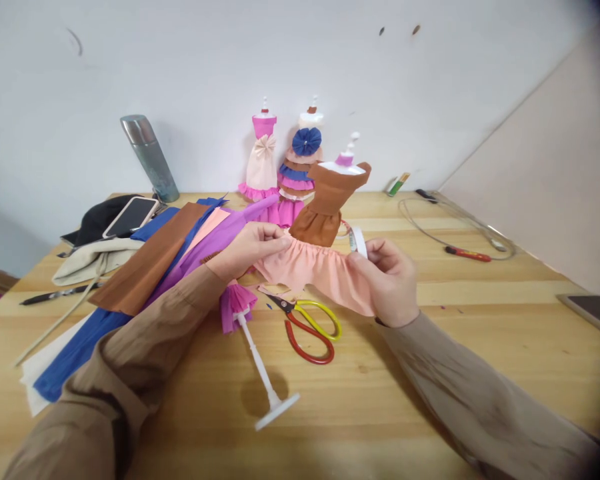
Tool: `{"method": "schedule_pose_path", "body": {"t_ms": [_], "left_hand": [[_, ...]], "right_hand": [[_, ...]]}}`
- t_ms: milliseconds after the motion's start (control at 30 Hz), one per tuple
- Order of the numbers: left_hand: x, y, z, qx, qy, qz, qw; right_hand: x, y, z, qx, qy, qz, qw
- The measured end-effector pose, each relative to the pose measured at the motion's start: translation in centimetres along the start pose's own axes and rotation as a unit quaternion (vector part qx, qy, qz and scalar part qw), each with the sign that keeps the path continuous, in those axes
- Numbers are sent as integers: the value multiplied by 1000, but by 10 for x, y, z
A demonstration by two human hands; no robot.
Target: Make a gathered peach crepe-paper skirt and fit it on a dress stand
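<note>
A small mannequin wears a brown paper dress [327, 200] with a gathered peach ruffle [320, 270] as its skirt hem. My left hand [245, 250] pinches the left end of the ruffle against the brown skirt. My right hand [387, 280] grips the ruffle's right end and also holds a small white tape roll [357, 241]. The mannequin lies tilted toward me, its white stand [267, 383] resting on the wooden table [430, 373], with a purple frill [235, 303] under the dress.
Red and yellow scissors [310, 327] lie below the dress. Sheets of brown, blue, purple and white crepe paper [145, 267] spread at left. Two dressed mannequins [280, 167] stand at the back. A steel flask [150, 157], phone [130, 217], pen [55, 293], cable [460, 230] and tablet edge [595, 313] surround.
</note>
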State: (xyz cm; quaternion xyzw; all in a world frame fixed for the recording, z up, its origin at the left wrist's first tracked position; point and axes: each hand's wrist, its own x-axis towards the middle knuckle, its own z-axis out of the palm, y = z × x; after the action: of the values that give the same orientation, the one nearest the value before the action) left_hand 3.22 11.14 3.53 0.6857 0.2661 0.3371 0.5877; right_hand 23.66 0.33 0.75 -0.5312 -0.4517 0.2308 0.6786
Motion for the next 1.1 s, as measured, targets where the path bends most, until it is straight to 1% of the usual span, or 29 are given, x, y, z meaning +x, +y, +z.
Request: {"method": "schedule_pose_path", "body": {"t_ms": [100, 233, 367, 533, 700, 767, 900, 1000, 1100], "left_hand": [[3, -1, 1, 4, 24, 23, 999], [4, 3, 3, 30, 26, 56, 998], [2, 10, 5, 58, 29, 74, 995], [2, 13, 5, 88, 56, 97, 990], [4, 14, 3, 119, 79, 126, 982], [3, 14, 3, 99, 64, 110, 987], [3, 8, 3, 45, 20, 48, 998], [3, 0, 3, 38, 6, 18, 999], [4, -9, 4, 37, -21, -23, 999]], "right_hand": [[1, -5, 0, -2, 1, -13, 1000], [6, -13, -2, -7, 9, -31, 999], [14, -20, -4, -25, 13, -44, 999], [23, -25, -2, -28, -16, -50, 998], [24, -24, -1, -22, -32, -48, 998], [22, -23, -1, -20, -32, -54, 998], [18, -20, 0, -25, -26, -76, 996], [13, -13, 3, -16, -25, -67, 997], [8, -1, 3, -17, -18, -50, 998]]}}
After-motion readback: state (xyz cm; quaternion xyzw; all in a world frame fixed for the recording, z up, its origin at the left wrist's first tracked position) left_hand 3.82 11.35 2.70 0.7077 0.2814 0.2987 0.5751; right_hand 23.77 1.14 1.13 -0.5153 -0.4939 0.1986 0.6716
